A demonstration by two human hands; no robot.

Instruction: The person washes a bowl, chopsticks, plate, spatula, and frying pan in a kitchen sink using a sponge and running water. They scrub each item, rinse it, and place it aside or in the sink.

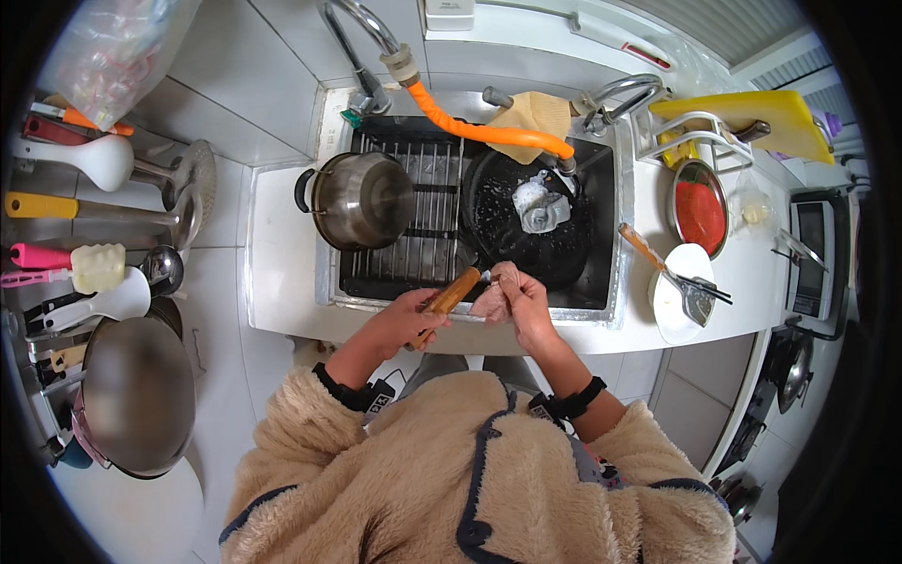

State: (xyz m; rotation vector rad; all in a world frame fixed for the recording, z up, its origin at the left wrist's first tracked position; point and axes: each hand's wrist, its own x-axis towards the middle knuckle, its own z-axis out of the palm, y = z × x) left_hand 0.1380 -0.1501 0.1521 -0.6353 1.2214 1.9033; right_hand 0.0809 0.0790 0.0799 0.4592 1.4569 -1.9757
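Observation:
My left hand [405, 321] grips the wooden handle [451, 292] of a black frying pan [521, 247], which lies in the right part of the dark sink. In my right hand [530, 307] is a pinkish cloth [497, 292], held near the handle's joint with the pan. Inside the pan lies a wet, crumpled whitish-grey cloth or pad [541, 204] with suds and water drops around it. Left of the pan, a stainless steel pot [366, 201] stands on the metal drying rack [435, 243]. An orange hose [486, 132] from the faucet arches over the pan.
On the right counter are a white bowl [666, 310] with a wooden-handled spatula and chopsticks, a steel bowl with a red inside [700, 211], and a yellow cutting board [754, 120] in a rack. Utensils hang on the left wall. A tan cloth [532, 120] hangs behind the sink.

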